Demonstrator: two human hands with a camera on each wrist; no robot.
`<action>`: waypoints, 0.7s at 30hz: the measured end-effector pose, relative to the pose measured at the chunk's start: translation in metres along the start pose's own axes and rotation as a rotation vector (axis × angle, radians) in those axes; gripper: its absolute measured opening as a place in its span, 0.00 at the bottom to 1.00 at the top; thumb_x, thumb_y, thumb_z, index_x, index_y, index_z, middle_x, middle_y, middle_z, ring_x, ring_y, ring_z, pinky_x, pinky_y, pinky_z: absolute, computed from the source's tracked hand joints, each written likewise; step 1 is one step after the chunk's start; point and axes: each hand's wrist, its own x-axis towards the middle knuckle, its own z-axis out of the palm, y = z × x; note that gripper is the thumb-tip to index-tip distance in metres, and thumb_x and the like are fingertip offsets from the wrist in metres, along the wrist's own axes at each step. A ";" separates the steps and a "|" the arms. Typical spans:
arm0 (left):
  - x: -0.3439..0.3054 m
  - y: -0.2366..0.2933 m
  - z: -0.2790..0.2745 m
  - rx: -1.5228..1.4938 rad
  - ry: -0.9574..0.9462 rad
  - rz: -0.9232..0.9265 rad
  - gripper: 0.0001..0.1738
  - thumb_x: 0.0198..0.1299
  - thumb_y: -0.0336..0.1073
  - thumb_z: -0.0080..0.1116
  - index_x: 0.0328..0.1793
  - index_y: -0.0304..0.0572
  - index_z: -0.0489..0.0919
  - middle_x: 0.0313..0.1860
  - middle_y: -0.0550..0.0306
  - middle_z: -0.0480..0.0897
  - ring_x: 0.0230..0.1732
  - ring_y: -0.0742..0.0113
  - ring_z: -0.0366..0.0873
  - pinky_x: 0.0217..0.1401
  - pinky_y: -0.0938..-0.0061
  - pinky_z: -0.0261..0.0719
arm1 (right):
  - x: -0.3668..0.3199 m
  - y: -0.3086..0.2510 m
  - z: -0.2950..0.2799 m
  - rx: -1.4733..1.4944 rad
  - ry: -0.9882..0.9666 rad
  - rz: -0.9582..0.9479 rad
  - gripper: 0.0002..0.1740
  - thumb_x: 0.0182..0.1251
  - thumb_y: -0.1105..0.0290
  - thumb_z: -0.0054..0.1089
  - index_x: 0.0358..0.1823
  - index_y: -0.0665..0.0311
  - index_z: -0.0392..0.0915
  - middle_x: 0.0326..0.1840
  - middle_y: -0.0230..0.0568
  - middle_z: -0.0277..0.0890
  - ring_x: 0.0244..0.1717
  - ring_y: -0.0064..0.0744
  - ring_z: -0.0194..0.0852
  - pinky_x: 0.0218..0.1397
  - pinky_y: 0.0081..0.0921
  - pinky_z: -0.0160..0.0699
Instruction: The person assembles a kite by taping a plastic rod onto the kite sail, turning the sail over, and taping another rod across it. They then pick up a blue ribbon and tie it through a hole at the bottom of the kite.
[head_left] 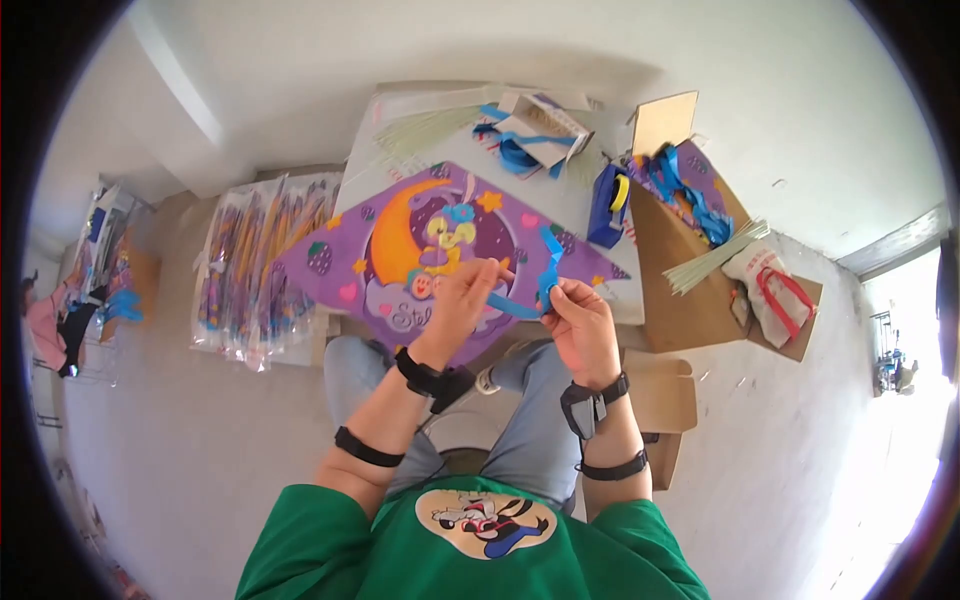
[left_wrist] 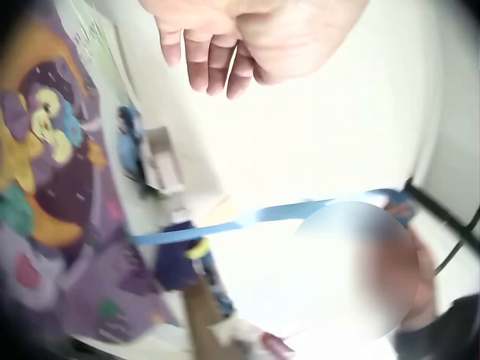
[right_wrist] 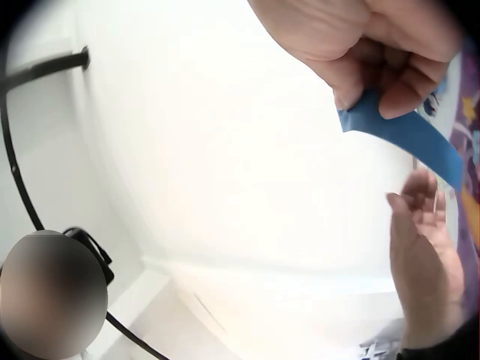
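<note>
The right hand pinches a blue ribbon between thumb and fingers; one end sticks up and another stretch runs toward the left hand. Seen from the right wrist, the right hand grips the ribbon, and the left hand is apart from it with its fingers loosely bent. In the left wrist view the left hand hangs relaxed, holding nothing visible, above the ribbon. Beneath both hands a purple diamond-shaped printed sheet lies on the table.
A dark blue tape dispenser and a small box with blue ribbon stand on the table. At right is a cardboard box with ribbons, pale sticks and a white bag. Plastic-wrapped packs lie at left.
</note>
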 end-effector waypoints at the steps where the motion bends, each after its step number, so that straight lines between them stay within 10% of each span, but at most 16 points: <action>1: -0.015 0.008 0.003 -0.127 -0.097 -0.130 0.26 0.73 0.53 0.46 0.46 0.36 0.84 0.43 0.56 0.85 0.46 0.67 0.79 0.53 0.70 0.74 | -0.008 0.011 -0.001 0.054 -0.022 0.048 0.04 0.70 0.75 0.59 0.44 0.64 0.80 0.37 0.29 0.82 0.35 0.19 0.80 0.38 0.17 0.78; 5: -0.067 0.004 0.006 -0.451 -0.177 -0.610 0.38 0.74 0.64 0.34 0.49 0.37 0.84 0.46 0.56 0.84 0.51 0.69 0.78 0.60 0.71 0.70 | -0.046 0.046 0.002 -0.114 0.035 0.149 0.05 0.68 0.73 0.63 0.42 0.66 0.80 0.36 0.30 0.81 0.34 0.17 0.77 0.37 0.14 0.74; 9: -0.096 -0.009 0.005 -0.788 -0.243 -0.715 0.33 0.74 0.60 0.37 0.61 0.38 0.77 0.54 0.51 0.82 0.54 0.65 0.79 0.62 0.68 0.71 | -0.078 0.072 -0.005 -0.231 0.068 0.160 0.03 0.66 0.74 0.64 0.38 0.65 0.80 0.33 0.29 0.79 0.29 0.14 0.71 0.32 0.12 0.67; 21: -0.103 0.004 -0.003 -0.910 -0.108 -0.615 0.13 0.71 0.40 0.55 0.51 0.39 0.79 0.51 0.50 0.83 0.52 0.63 0.81 0.55 0.69 0.79 | -0.120 0.088 -0.016 -0.364 0.060 0.200 0.08 0.61 0.75 0.70 0.30 0.64 0.77 0.26 0.26 0.75 0.25 0.13 0.66 0.28 0.14 0.63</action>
